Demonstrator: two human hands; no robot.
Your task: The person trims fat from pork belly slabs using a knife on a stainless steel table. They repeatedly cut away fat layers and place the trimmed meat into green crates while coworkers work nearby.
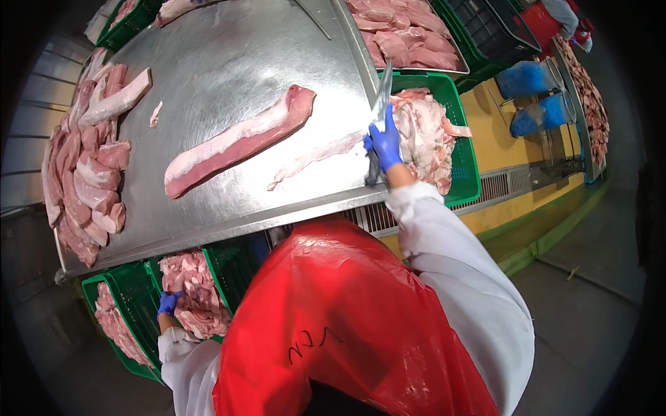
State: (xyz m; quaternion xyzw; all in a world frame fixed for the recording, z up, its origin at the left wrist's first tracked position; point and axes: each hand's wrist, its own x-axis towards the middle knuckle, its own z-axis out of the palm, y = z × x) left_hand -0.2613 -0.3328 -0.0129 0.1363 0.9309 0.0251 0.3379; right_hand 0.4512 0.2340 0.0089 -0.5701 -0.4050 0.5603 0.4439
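My right hand (385, 142), in a blue glove, is closed around a knife at the table's right edge, its blade (382, 97) pointing away from me. Beside that hand, a thin pale strip of trimmed fat (316, 158) lies on the metal table, and a small dark object (372, 168) sits just below the fingers. My left hand (168, 303), also blue-gloved, is low at the left over a green crate of meat trimmings (194, 288). Its visible fingers look stretched out over the meat. A long slab of meat with a fat side (239, 142) rests mid-table.
Cut meat pieces (87, 166) are heaped at the table's left. A green crate of fatty trimmings (423, 139) stands right of the table, below a tray of meat slices (406, 35). Another trimmings crate (118, 326) stands lower left. A thin metal rod (313, 19) lies at the far edge.
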